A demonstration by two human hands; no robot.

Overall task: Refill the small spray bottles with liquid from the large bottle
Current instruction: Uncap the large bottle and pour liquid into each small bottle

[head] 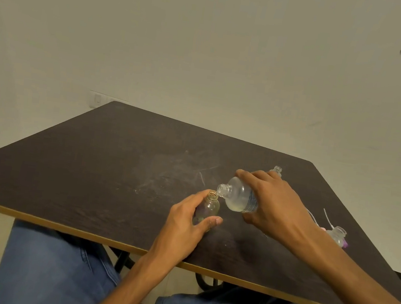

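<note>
Nearest the camera, the person's jeans-clad knees [53, 273] sit under the front edge of the dark table [89, 162]. Just beyond that edge, the left hand [184, 224] wraps its fingers and thumb around a small spray bottle [208, 208] that stands upright on the tabletop, uncapped, its threaded mouth open to the air. At about two o'clock from it, the right hand [272, 203] grips the large bottle [238, 197] from above, fingers curled over its body, thumb below. The large bottle is tipped nearly level, its open neck touching or just beside the small bottle's rim; liquid pools low in its shoulder and no stream is visible.

Both mouths are narrow, so a slight misalignment would probably send liquid down the outside of the small bottle and over the left fingers. Tilting too quickly could make the flow gulp and splash. A wet grip might then let the small bottle slip or tip.

The right forearm reaches in from five o'clock, wrist bent downward; the left forearm rises from six o'clock.

Farther off, at three o'clock, a loose spray pump head [337, 235] with dip tube lies on the table. Behind the right hand, another open small bottle [278, 170] stands.
</note>
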